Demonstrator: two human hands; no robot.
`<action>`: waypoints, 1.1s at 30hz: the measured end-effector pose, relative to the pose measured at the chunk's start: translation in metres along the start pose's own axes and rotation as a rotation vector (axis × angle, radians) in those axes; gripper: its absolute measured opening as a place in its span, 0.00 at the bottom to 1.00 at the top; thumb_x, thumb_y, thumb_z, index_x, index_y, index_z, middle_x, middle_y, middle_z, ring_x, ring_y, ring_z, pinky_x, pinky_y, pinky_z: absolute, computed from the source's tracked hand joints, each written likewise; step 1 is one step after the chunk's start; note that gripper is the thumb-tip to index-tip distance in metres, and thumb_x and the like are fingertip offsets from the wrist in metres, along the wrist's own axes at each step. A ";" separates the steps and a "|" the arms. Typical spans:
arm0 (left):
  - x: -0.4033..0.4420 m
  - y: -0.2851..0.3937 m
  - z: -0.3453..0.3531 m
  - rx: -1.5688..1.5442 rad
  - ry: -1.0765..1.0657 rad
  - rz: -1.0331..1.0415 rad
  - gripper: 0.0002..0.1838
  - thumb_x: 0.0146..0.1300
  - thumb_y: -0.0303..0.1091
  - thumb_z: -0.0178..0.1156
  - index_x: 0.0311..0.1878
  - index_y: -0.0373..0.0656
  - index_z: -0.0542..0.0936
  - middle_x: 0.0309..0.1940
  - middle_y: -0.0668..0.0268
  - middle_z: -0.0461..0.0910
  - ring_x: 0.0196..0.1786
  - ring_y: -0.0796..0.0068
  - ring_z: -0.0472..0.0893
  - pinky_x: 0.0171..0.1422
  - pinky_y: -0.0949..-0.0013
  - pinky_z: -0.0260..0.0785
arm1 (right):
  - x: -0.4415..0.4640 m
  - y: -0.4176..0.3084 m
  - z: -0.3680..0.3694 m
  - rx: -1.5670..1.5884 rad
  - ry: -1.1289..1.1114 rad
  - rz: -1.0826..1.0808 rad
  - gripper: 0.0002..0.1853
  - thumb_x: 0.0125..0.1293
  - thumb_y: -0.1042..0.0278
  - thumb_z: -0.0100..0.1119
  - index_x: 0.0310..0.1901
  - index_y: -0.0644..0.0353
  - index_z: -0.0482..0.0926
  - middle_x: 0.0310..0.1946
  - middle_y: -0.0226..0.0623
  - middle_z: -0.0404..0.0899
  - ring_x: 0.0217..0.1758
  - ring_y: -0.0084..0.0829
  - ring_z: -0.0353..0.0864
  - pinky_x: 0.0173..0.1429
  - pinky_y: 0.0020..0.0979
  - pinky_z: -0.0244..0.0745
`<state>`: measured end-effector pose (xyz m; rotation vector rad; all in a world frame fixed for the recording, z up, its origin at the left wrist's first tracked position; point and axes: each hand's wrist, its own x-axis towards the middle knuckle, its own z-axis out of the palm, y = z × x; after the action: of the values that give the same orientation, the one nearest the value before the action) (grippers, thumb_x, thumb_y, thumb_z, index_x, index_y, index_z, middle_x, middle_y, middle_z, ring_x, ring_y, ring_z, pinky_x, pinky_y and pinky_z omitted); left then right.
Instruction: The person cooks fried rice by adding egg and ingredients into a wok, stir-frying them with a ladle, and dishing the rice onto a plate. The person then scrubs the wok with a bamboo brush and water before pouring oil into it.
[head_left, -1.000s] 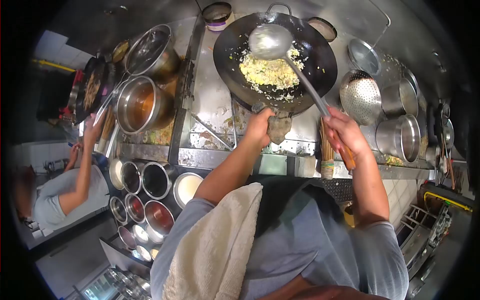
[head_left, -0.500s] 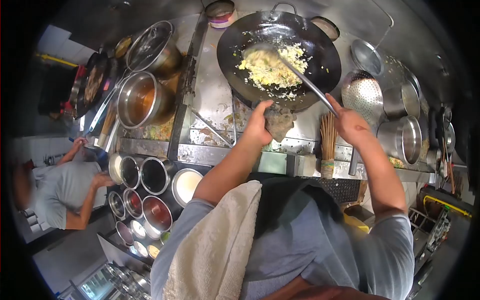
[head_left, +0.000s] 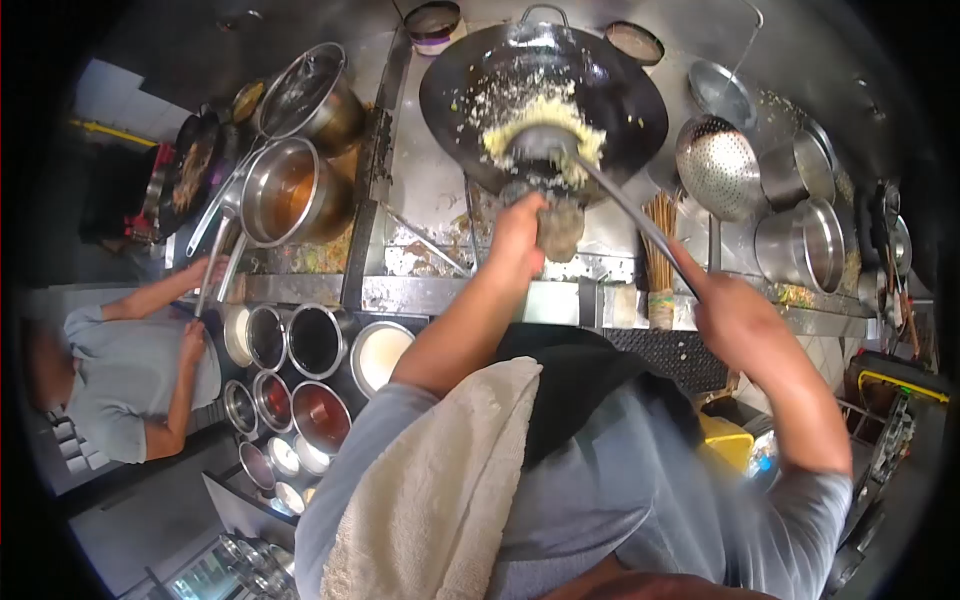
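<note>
A dark wok [head_left: 630,115] holds loose yellow-and-white rice [head_left: 590,138]. My left hand [head_left: 518,232] is closed at the wok's near edge, around its handle with a grey cloth [head_left: 561,230] bunched beside it. My right hand [head_left: 738,312] grips the long shaft of a metal ladle [head_left: 543,143]. The ladle's bowl rests low in the wok among the rice, its rounded side up. A bamboo brush [head_left: 660,260] stands between my hands at the counter's front edge.
A perforated skimmer [head_left: 717,165] and steel pots [head_left: 797,250] are at the right. Pots, including one of brown liquid [head_left: 290,195], stand left. Below them are several sauce containers [head_left: 322,418]. A co-worker [head_left: 140,370] at the far left holds a long-handled tool.
The ladle has come down from above the rice and moved towards the wok's near side. My right hand has moved down and right. The co-worker's hands have shifted to a long handle.
</note>
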<state>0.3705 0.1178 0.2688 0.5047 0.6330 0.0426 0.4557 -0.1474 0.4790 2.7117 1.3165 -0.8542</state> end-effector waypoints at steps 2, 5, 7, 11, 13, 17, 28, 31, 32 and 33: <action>-0.019 -0.030 -0.010 -0.050 0.132 0.042 0.19 0.69 0.35 0.52 0.55 0.32 0.80 0.47 0.51 0.86 0.45 0.52 0.88 0.48 0.49 0.83 | 0.036 0.010 0.049 -0.008 0.133 0.015 0.41 0.67 0.75 0.54 0.82 0.46 0.55 0.41 0.59 0.81 0.44 0.60 0.83 0.53 0.55 0.76; -0.073 -0.070 0.003 -0.024 0.158 0.498 0.20 0.67 0.32 0.51 0.57 0.33 0.79 0.50 0.48 0.85 0.49 0.49 0.87 0.51 0.47 0.82 | 0.049 0.013 0.053 0.053 0.301 0.012 0.39 0.71 0.74 0.54 0.82 0.45 0.54 0.49 0.59 0.83 0.49 0.61 0.84 0.56 0.52 0.78; -0.064 -0.059 -0.022 0.001 0.045 0.115 0.20 0.67 0.33 0.50 0.56 0.33 0.80 0.48 0.49 0.85 0.48 0.50 0.87 0.49 0.46 0.82 | 0.006 0.019 0.048 0.154 0.366 -0.068 0.40 0.70 0.75 0.57 0.81 0.44 0.56 0.53 0.59 0.82 0.53 0.61 0.84 0.59 0.50 0.79; -0.034 -0.020 0.013 -0.122 0.083 0.120 0.14 0.62 0.31 0.57 0.47 0.32 0.80 0.38 0.50 0.85 0.35 0.52 0.89 0.39 0.47 0.86 | -0.060 0.017 -0.001 0.239 0.126 0.046 0.40 0.65 0.76 0.65 0.78 0.46 0.64 0.60 0.59 0.80 0.63 0.56 0.80 0.65 0.47 0.76; -0.050 -0.033 0.012 -0.066 0.090 0.106 0.16 0.68 0.36 0.52 0.52 0.36 0.80 0.43 0.51 0.86 0.41 0.54 0.89 0.45 0.48 0.85 | -0.076 0.009 -0.018 0.133 -0.011 0.100 0.40 0.66 0.74 0.65 0.79 0.45 0.62 0.59 0.60 0.81 0.61 0.57 0.81 0.64 0.47 0.76; -0.019 -0.025 0.003 -0.047 0.054 0.061 0.15 0.68 0.34 0.52 0.51 0.37 0.79 0.43 0.51 0.86 0.41 0.53 0.88 0.43 0.48 0.83 | -0.009 0.011 0.022 -0.071 -0.021 0.137 0.39 0.69 0.71 0.59 0.81 0.44 0.58 0.49 0.60 0.83 0.53 0.60 0.84 0.60 0.51 0.78; 0.010 0.004 -0.001 -0.043 0.075 0.049 0.15 0.65 0.31 0.56 0.52 0.33 0.79 0.44 0.51 0.85 0.40 0.50 0.88 0.42 0.43 0.83 | 0.023 0.028 0.031 1.549 0.142 0.009 0.33 0.75 0.67 0.53 0.81 0.54 0.59 0.26 0.31 0.75 0.17 0.20 0.71 0.21 0.23 0.66; 0.027 0.005 0.007 -0.003 0.138 0.176 0.15 0.64 0.31 0.57 0.51 0.33 0.78 0.43 0.50 0.84 0.40 0.50 0.88 0.43 0.42 0.84 | 0.080 0.043 0.020 1.624 0.036 0.034 0.32 0.75 0.65 0.54 0.78 0.60 0.62 0.24 0.30 0.72 0.14 0.21 0.67 0.17 0.25 0.64; 0.029 0.003 0.009 0.019 0.153 0.194 0.15 0.64 0.31 0.57 0.51 0.33 0.78 0.43 0.50 0.84 0.41 0.50 0.88 0.44 0.41 0.84 | 0.107 0.045 0.022 1.550 0.019 0.114 0.32 0.75 0.64 0.54 0.78 0.60 0.62 0.24 0.30 0.72 0.13 0.21 0.66 0.17 0.25 0.64; 0.034 0.002 0.006 -0.002 0.151 0.175 0.15 0.64 0.31 0.57 0.51 0.32 0.78 0.43 0.50 0.84 0.41 0.50 0.88 0.44 0.41 0.84 | 0.124 0.045 0.026 1.475 0.000 0.193 0.31 0.75 0.64 0.54 0.77 0.60 0.63 0.24 0.30 0.72 0.13 0.22 0.66 0.16 0.26 0.64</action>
<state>0.4020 0.1231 0.2545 0.5572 0.7351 0.2493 0.5381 -0.0928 0.3876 3.5079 0.2587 -2.5011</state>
